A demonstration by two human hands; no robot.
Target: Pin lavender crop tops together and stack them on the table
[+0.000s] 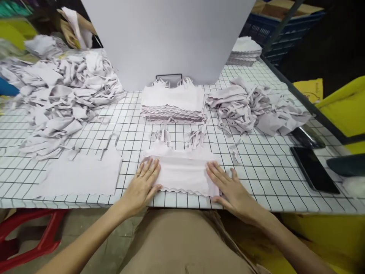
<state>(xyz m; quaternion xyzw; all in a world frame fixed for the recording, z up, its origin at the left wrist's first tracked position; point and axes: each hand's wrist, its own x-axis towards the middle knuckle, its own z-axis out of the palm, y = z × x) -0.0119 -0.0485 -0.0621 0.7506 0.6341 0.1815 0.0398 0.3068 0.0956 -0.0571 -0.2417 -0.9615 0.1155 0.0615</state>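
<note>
A pale pink strappy garment, looking like a camisole top (182, 173), lies flat in front of me with its scalloped hem toward the table's front edge. My left hand (142, 184) rests on its left side, fingers stretched out, a ring on one finger. On its right side lies my right hand (229, 186), also flat with fingers extended. The thin straps are bunched at the garment's far edge. Just beyond sits a neat stack of folded camisoles (172, 101). To the left, a single camisole (82, 173) is spread out near the edge.
A large heap of loose garments (71, 87) covers the left side; a smaller pile (248, 104) lies at right. A grey panel (171, 38) stands at the back. A phone (313, 169) lies at right. Another person's hand (68, 32) holds cloth at the far left.
</note>
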